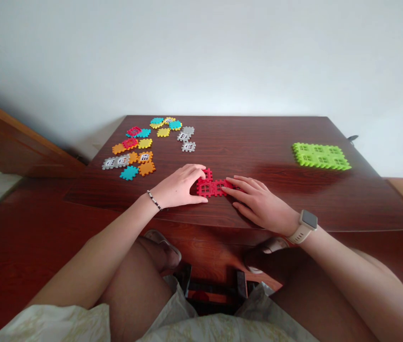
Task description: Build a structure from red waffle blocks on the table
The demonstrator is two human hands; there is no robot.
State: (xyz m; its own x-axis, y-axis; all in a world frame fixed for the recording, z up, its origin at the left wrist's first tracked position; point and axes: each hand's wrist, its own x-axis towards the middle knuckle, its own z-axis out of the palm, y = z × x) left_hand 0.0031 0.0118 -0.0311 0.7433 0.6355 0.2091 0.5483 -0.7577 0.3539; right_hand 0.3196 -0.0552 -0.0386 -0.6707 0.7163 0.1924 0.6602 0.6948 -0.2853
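Red plastic waffle blocks [211, 187] lie gathered between the seated person's two bare hands, square tiles with window-like openings and knobbly, notched edges, joined into a small cluster. The left hand [177, 187] is curved and partly closed, its fingers [196, 170] hooked over the top tile of the cluster, and a thin beaded bracelet [154, 200] circles that wrist. The right hand [260, 205] lies open and nearly flat, with its fingertips [230, 186] touching the cluster's right end. A pale strapped smartwatch [304, 226] with a square grey face sits on the right wrist.

Both hands rest near the front edge of a glossy, dark reddish wood-grain bench [258, 137]. Toward the far left corner lies a loose scatter of the same flat, gear-edged tiles [144, 145] in orange, teal, yellow, grey and red, some solid and some with little windows, several overlapping or edge to edge. Well off to the right, near the bench's far corner, lies a lime-green panel of joined waffle blocks [321, 156], a flat rectangular grid of windowed squares. Behind everything rises a smooth, matte white wall [201, 57].
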